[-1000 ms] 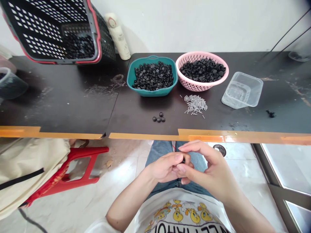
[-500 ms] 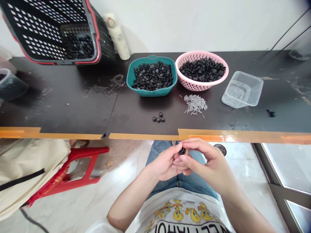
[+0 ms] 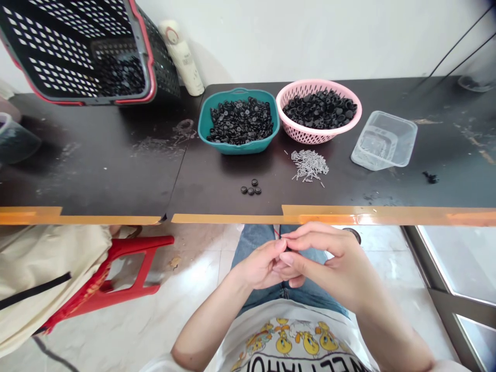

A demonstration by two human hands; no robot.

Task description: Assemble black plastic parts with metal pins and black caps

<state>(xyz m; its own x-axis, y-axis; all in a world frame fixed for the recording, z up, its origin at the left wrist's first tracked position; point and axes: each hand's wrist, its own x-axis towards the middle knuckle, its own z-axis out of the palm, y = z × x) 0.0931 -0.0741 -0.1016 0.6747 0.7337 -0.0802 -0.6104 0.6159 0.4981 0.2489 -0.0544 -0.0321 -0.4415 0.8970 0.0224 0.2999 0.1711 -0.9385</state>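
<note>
My left hand [image 3: 265, 266] and my right hand [image 3: 327, 253] meet above my lap, just off the table's front edge. Between their fingertips is a small black round plastic part [image 3: 288, 249], mostly hidden by the fingers. Both hands are closed on it, the right thumb and forefinger pressing from the right side. On the table in front of them lie several black round caps [image 3: 251, 190] in a small group. A pile of small silvery metal pins [image 3: 310, 164] lies to the right of these.
A teal basin [image 3: 238, 149] and a pink basket [image 3: 315, 135] hold many black parts. To their right stands a clear plastic box [image 3: 383, 140]. A large black crate [image 3: 153, 57] with red trim and a white bottle [image 3: 182, 59] are at back left. A red stool [image 3: 135, 268] stands below.
The right fingers have closed further over the black part, which now shows much less. The table view has shifted slightly left.
</note>
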